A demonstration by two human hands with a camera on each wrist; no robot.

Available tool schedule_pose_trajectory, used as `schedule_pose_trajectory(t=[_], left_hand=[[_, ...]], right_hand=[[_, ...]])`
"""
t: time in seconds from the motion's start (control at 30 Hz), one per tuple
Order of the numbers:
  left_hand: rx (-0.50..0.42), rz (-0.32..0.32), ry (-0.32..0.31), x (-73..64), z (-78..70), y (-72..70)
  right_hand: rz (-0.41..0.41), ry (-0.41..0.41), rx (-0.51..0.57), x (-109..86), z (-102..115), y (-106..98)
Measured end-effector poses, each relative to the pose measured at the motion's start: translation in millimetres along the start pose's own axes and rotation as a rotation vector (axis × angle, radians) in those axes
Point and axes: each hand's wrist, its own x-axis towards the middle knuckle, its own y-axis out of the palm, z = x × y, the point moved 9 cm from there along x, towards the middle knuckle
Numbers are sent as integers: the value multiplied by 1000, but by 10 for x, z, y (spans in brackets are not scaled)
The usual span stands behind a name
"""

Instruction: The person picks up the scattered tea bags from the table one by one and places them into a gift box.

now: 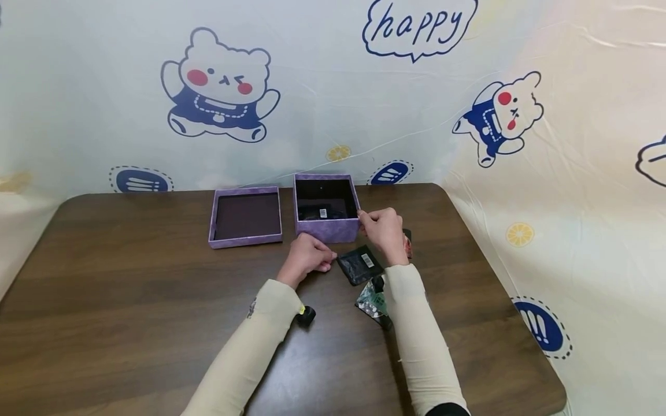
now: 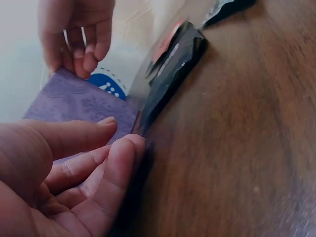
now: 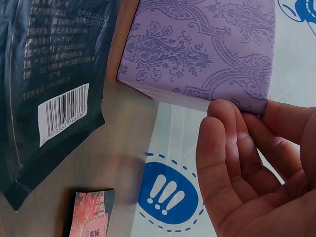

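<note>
Purple lid [image 1: 245, 240] lies inside-up on the table [image 1: 130, 323], beyond and left of the left fingertips. Left forearm, cream sleeve [image 1: 260, 329], slants up and right from the bottom edge; left hand [image 1: 307, 256] is low at the near-left corner of the purple box [image 1: 329, 231], fingers loosely curled, thumb tip apart from the index, nothing seen between them. Can't tell if the fingertips touch the box or the black packet [image 1: 352, 270] just to their right. Box stands upright and uncovered, beyond the left fingers and left of the right ones; a second packet, dark with a white label [image 1: 323, 213], is inside it. Green packet [image 1: 372, 301] lies nearer the person than both sets of fingers, by the right sleeve [image 1: 408, 306]. Right forearm runs up and slightly left; right hand [image 1: 386, 231] bends in from the right, thumb and index clamped on the box's right corner at the rim, other fingers bent, tips close to the wall below. Red-and-black packet [image 1: 408, 244] lies right of the right fingers, partly hidden by that hand.
</note>
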Motion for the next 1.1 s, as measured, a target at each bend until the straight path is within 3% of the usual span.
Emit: schedule_pose_trajectory(t=[0.13, 0.27, 0.5, 0.57, 0.87, 1.1], left_hand=[[44, -5, -19, 33, 10, 23], [158, -19, -19, 46, -55, 38], [562, -91, 89, 60, -242, 73], [625, -103, 105, 69, -265, 97], [646, -98, 65, 83, -229, 133], [694, -120, 118, 57, -287, 150]], right_hand=[[-7, 2, -3, 2, 16, -3], [-11, -9, 1, 8, 31, -20], [3, 3, -10, 19, 28, -13], [4, 8, -7, 22, 22, -11], [8, 22, -5, 10, -6, -4], [6, 36, -12, 10, -38, -6]])
